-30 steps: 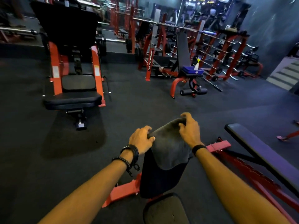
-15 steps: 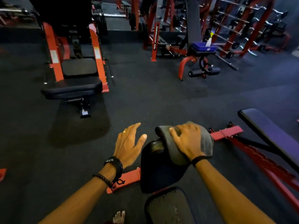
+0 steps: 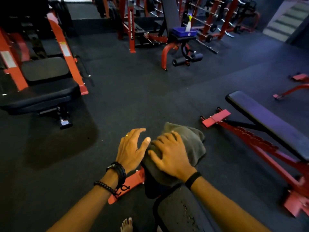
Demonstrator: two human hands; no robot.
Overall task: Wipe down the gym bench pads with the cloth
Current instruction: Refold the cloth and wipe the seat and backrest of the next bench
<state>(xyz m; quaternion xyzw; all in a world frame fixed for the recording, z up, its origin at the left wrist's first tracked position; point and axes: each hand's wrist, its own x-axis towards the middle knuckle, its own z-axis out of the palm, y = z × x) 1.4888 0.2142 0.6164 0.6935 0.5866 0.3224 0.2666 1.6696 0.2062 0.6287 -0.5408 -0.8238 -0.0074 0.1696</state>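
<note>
Two bare forearms reach forward from the bottom edge of the frame over a gym bench, whose near seat pad is black, rounded at the corners and flecked with pale specks. A bare foot shows on the floor just left of that pad. The right hand lies flat with fingers spread, palm pressed down on a grey cloth that is bunched in soft folds over the top of the bench's upright back pad; a thin black band circles the right wrist. The left hand is open too, fingers splayed and angled forward, its thumb tip touching the left edge of the cloth; whether the palm rests on the pad cannot be told. A ring shows on one finger, and a beaded bracelet and dark cords wrap the left wrist. An orange-red steel foot of the frame juts out to the left below that wrist. The floor is dark, matte, speckled rubber. To the right, a second bench slants away, its long black pad smooth with a purple sheen, on a red notched frame. On the left stands an orange-framed machine with thick black cushions. Far off, a blue tray holding a spray bottle sits on a red bench with roller pads, before racks of barbells.
</note>
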